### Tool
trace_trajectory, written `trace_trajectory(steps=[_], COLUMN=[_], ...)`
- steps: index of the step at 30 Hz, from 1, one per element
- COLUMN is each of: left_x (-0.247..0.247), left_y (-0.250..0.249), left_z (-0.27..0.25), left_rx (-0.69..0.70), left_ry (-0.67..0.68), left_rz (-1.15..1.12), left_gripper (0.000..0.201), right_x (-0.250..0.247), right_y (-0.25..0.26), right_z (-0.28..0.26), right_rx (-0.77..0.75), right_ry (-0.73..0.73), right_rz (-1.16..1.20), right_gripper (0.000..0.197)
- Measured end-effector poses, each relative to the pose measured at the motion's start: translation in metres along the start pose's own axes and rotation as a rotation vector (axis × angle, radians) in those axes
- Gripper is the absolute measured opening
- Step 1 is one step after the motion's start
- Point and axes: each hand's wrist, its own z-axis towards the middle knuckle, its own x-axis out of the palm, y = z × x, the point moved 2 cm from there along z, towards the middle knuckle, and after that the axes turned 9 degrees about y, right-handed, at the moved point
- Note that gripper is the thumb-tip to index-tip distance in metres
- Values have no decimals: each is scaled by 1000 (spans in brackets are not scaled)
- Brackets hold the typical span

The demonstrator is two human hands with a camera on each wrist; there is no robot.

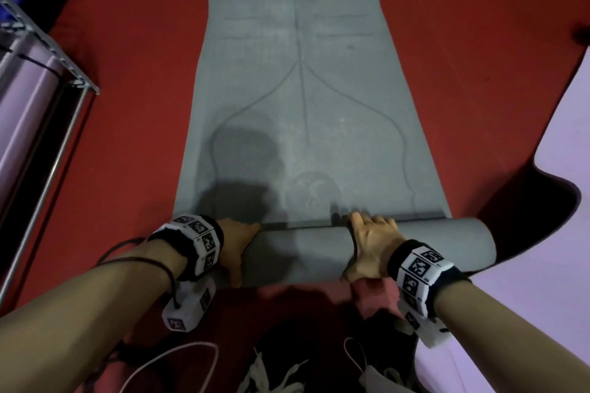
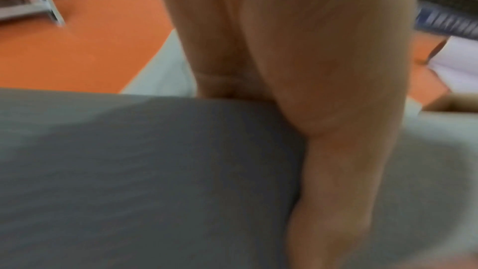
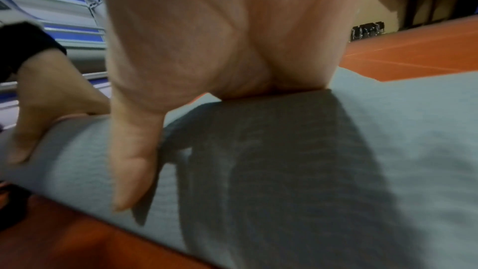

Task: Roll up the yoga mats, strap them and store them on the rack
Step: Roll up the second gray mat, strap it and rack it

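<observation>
The grey yoga mat (image 1: 297,89) was laid out flat on the red floor (image 1: 127,73), its long axis running straight away from the person. Only the near end had been turned over into a short roll (image 1: 319,252), whose axis lay crosswise, left to right, square to the mat's length. The roll's open end pointed off to the right, toward the lilac mat (image 1: 558,201).

The left hand (image 1: 234,246) was set on the roll's left end, fingers draped over the top toward the flat part and thumb down the near side. In the left wrist view the fingertips were hidden past the crest, so how tightly they were curled could not be told. The right hand (image 1: 372,249) was placed near the roll's middle, fingers curved over the crest and thumb down the near face; it was wrapped round the roll rather than flat.

The unrolled length lay entirely ahead of both hands, so the push was judged to go forward, away from the body. The right end of the roll stood unsupported and well apart from the right hand, so skew there was judged a risk. The rack (image 1: 41,51) stood to the left, nearer the left hand, with a rolled lilac mat already on it.
</observation>
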Motion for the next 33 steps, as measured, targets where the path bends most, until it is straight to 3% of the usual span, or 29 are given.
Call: trace_trajectory(steps=[6, 10, 15, 18, 20, 23, 25, 29, 33], left_x=[7, 2, -17, -24, -22, -13, -6, 8, 8], left_y=[0, 6, 26, 39, 45, 43, 36, 11, 13], left_z=[10, 13, 3, -12, -20, -29, -29, -14, -2], left_rx=[-13, 2, 25, 46, 76, 81, 52, -107, -173], left_ry=[133, 139, -13, -187, -295, -390, -364, -173, -282], left_rz=[-149, -137, -160, -248, -316, -210, -128, 51, 78], left_gripper=[98, 108, 112, 102, 82, 58, 67, 134, 130], right_x=[-2, -1, 9, -6, -19, -32, -37, -35, -23], right_y=[4, 13, 18, 10, 5, 0, -1, -2, -4], right_z=[-6, -14, -10, 5, 10, 13, 17, 21, 18], right_rx=[6, 53, 38, -6, -43, -68, -66, -44, -5], right_ry=[124, 48, -75, -69, -58, -27, -22, -35, -106], right_rz=[10, -208, -174, -30, 63, 119, 131, 69, -53], right_gripper=[100, 104, 128, 112, 98, 85, 89, 105, 125])
